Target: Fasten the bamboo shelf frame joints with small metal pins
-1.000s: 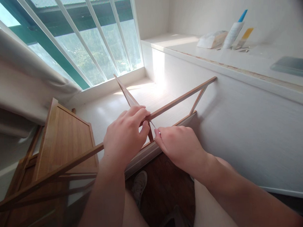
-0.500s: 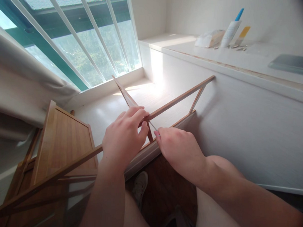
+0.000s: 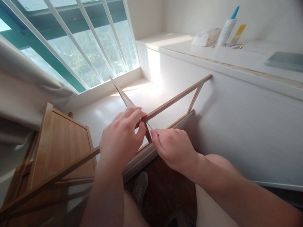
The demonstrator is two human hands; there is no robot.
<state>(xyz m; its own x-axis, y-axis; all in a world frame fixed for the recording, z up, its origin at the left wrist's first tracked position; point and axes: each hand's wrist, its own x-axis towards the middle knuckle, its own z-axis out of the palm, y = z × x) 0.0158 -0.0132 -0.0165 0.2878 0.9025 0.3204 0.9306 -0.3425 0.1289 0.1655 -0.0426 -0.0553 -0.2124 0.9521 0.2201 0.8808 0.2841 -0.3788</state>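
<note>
Mid-frame, the left hand (image 3: pixel 121 136) pinches a wooden rail (image 3: pixel 178 97), probably light, stiff, best held beside its crosspiece (image 3: pixel 147 135); the right hand (image 3: pixel 176 147) pinches a thin metal tool (image 3: pixel 150 126).

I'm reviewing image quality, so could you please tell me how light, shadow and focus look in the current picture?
Head view: glare washes out part of the white ledge by the window; head view: the brown floor sits in deep shade; head view: the thin metal tool and markings on the bottle look soft.
</note>
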